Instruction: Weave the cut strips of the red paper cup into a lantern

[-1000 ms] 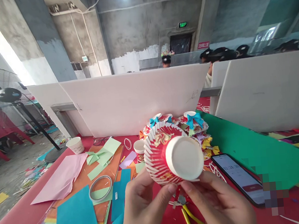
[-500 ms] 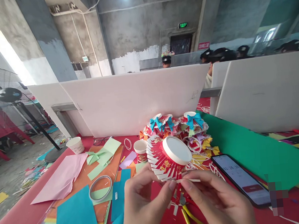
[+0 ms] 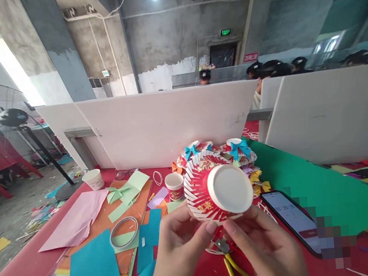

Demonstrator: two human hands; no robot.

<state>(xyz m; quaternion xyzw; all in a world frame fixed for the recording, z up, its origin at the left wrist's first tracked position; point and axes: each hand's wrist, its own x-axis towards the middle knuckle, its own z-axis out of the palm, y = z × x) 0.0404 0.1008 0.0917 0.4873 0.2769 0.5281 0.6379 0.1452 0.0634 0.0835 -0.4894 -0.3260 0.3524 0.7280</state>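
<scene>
Both my hands hold up a red and white paper-cup lantern [image 3: 214, 187] whose side is cut into curled strips; its white base faces me. My left hand [image 3: 177, 250] pinches the lantern's lower left edge with thumb and fingers. My right hand [image 3: 264, 247] grips the lower right edge, thumb tip next to the left thumb. Behind the lantern on the red table [image 3: 28, 267] stand finished lanterns with blue bows [image 3: 236, 148]. A small red paper cup [image 3: 174, 186] stands just left of the held lantern.
Coloured paper sheets [image 3: 92, 266] and a tape roll [image 3: 124, 232] lie at the left. A white cup [image 3: 92, 179] sits near the far left edge. A phone [image 3: 296, 220] lies at the right on green paper [image 3: 320, 190]. Yellow-handled pliers [image 3: 230, 263] lie under my hands. White partitions [image 3: 157, 123] stand behind.
The lantern was tilted so its side faced me half a second ago; now it is raised slightly with its white base turned back toward me. Both hands keep their grip.
</scene>
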